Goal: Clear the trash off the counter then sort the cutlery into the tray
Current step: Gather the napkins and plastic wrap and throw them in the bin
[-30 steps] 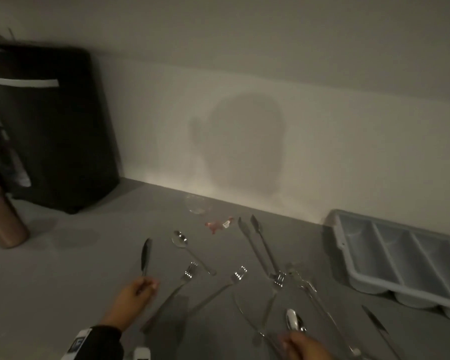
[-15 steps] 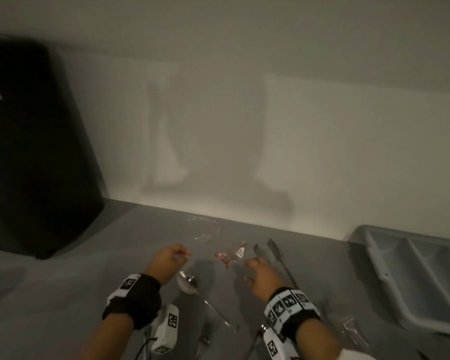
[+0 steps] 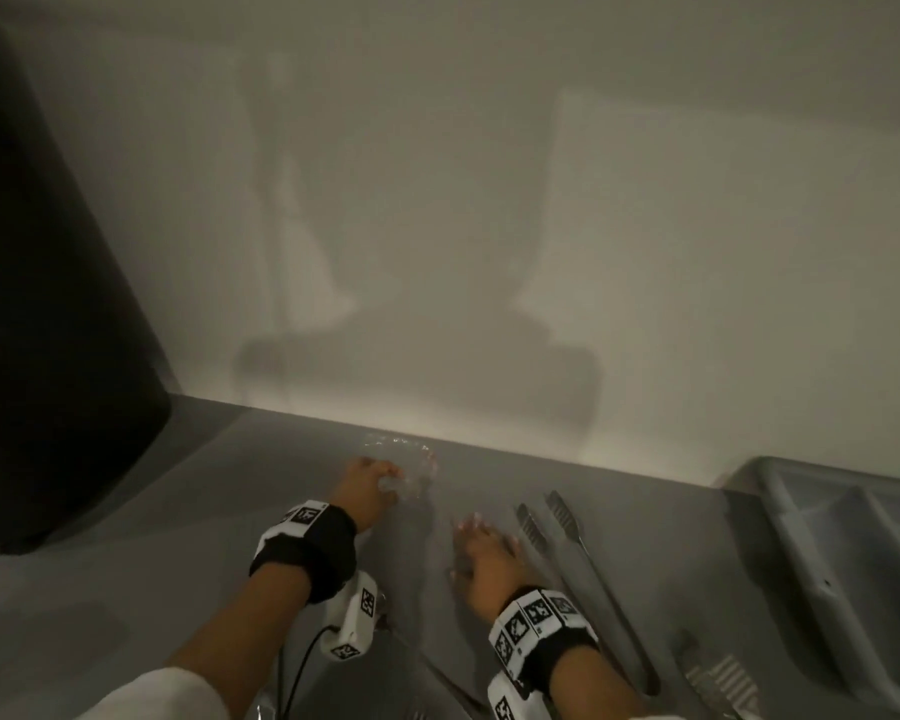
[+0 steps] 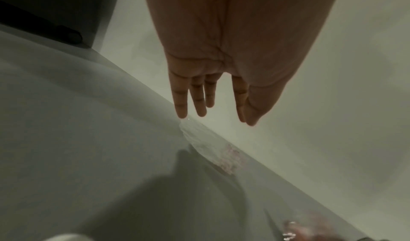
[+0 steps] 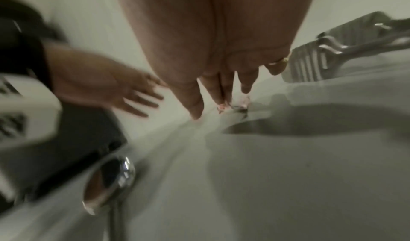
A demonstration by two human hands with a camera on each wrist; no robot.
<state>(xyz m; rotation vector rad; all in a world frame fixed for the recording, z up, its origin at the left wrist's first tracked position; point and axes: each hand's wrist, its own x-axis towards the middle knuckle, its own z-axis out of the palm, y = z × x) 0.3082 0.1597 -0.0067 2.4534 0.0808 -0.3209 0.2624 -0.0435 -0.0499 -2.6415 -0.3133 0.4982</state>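
The head view looks down from above the counter (image 3: 126,511) toward the wall at 12 o'clock, both hands close below. The left wrist view runs along the left hand (image 4: 221,60), very near, facing the wall corner. The right wrist view runs along the right hand (image 5: 210,43), catching the left hand at 9 o'clock; all three share the counter's back edge.

Left hand (image 3: 367,488) at clear plastic wrapper (image 3: 411,462), right hand (image 3: 484,561) beside two knives (image 3: 567,532), grey tray (image 3: 848,553) right.
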